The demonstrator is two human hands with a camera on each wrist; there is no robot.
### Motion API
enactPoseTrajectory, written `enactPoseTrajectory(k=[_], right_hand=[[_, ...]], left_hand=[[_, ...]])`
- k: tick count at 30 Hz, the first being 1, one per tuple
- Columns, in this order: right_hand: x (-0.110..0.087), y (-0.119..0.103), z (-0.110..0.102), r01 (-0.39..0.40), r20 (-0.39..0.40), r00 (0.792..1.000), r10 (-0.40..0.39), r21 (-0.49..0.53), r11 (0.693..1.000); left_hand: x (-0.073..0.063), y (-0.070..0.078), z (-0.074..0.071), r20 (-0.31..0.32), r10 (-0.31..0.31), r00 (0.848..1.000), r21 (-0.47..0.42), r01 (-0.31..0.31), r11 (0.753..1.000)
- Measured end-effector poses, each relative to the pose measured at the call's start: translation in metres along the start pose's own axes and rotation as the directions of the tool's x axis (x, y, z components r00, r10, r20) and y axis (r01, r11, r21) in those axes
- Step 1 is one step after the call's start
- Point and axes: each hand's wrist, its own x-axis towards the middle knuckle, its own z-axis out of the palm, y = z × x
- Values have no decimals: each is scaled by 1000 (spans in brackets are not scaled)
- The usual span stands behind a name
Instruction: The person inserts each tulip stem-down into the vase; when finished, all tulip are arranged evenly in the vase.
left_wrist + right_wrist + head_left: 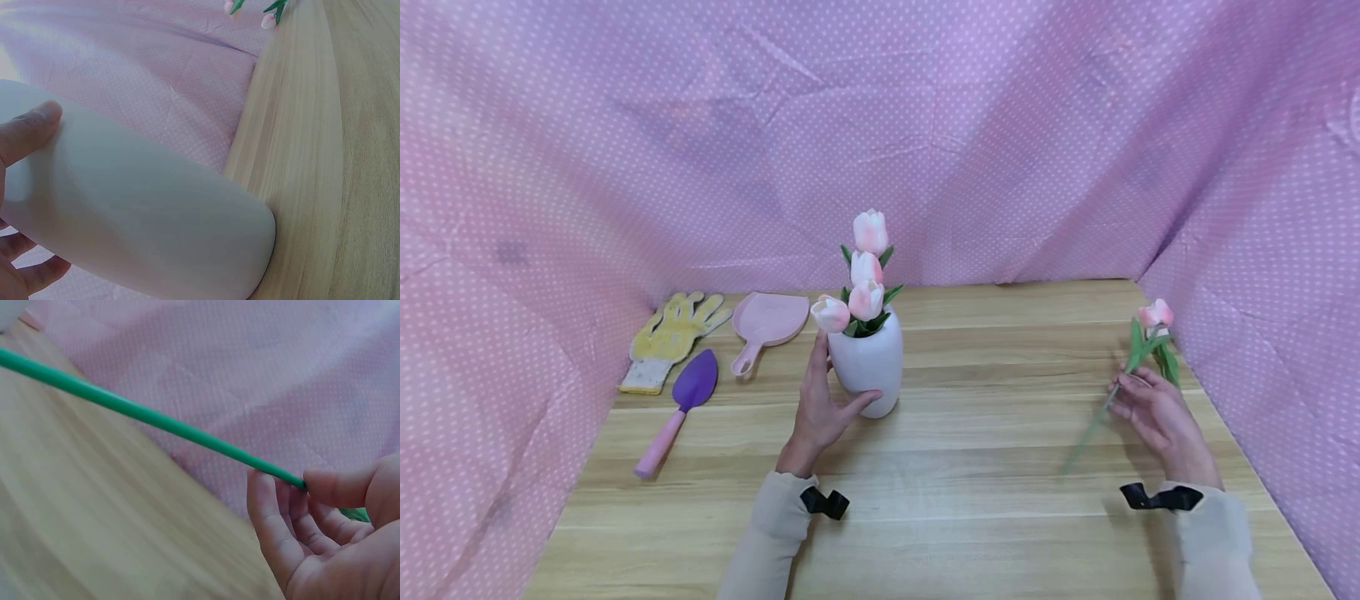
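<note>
Sleeves (760,537) are best kept clear of the blooms (867,300), with the vase (871,367), gripped by the left hand (820,410) near the middle of the table (985,475), held steady and the tulip (1135,343), pinched by its stem (150,415) in the right hand (1163,421) off to the right, kept unbent.

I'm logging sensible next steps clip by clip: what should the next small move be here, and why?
Probably bring the held tulip left toward the mouth of the vase. The right hand pinches it by the stem, well apart from the vase, while the left hand grips the vase, where four tulips already stand.
</note>
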Motion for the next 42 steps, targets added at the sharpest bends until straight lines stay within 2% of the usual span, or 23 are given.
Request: enactPoseTrajectory(k=[8, 14, 23, 35, 42], right_hand=[[5, -6, 24, 83, -6, 997, -82, 96, 992], [9, -11, 48, 156, -4, 987, -159, 189, 969], [17, -16, 92, 242, 18, 967, -255, 255, 936], [36, -15, 147, 390, -74, 920, -384, 240, 889], [46, -13, 179, 467, -130, 884, -448, 244, 850]], left_hand=[[-1, -1, 0, 4, -1, 1000, -1, 1, 1000], [0, 0, 0, 2, 4, 1000, -3, -4, 1000], [-1, 0, 0, 4, 0, 1000, -3, 0, 1000], [0, 2, 1, 9, -12, 1000, -8, 12, 1000], [0, 2, 1, 13, -35, 999, -1, 35, 999]])
